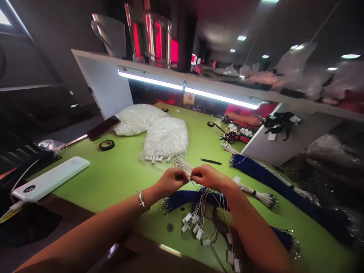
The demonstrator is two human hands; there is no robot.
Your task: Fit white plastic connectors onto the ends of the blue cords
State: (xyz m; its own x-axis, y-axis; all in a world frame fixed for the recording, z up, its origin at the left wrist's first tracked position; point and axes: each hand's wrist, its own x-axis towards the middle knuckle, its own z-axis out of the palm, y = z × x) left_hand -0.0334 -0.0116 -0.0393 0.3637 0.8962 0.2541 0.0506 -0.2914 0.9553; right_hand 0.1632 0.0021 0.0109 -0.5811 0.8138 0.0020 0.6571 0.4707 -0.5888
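Observation:
My left hand and my right hand meet over the green table, fingers pinched together on thin white wires. The wires hang down from my fingers and end in several small white connectors. A bundle of dark blue wires lies under my hands. More white wires fan out just behind my fingers. A bracelet sits on my left wrist.
Two clear bags of white connectors lie behind my hands. A white power bank, a tape roll and a phone are at the left. Long blue wire bundles run along the right. Another person's arm rests beyond the divider.

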